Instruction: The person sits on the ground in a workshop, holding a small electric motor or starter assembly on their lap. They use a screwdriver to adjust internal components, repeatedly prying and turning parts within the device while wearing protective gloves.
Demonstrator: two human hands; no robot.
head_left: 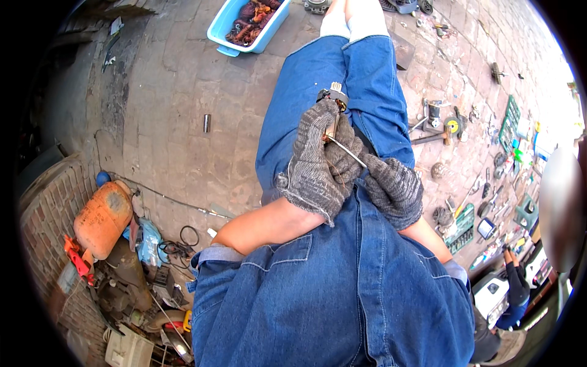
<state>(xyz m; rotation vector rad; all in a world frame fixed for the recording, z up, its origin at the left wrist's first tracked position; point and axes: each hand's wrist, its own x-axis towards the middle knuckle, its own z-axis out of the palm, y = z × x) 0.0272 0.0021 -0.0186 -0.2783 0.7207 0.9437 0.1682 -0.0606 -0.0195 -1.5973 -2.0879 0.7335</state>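
Observation:
Both my hands wear grey knitted gloves and meet over my lap. My left hand [318, 162] is closed round a small motor part [333, 96], whose dark ring and pale ribbed end stick up past the fingers. Copper-coloured winding shows between the fingers, and the rest of the part is hidden by the glove. Closed on a thin metal rod [347, 151], my right hand [394, 189] sits just to the right. The rod's tip reaches the copper area; its handle end is hidden in the glove.
A light blue tub [221, 27] with reddish-brown copper coils stands ahead. A metal cylinder [206, 123] lies on the brick paving. Right are a hammer [445, 136], green tool cases [509, 122] and scattered parts. An orange tank [104, 219] and hose lie left. Another person [518, 287] is at far right.

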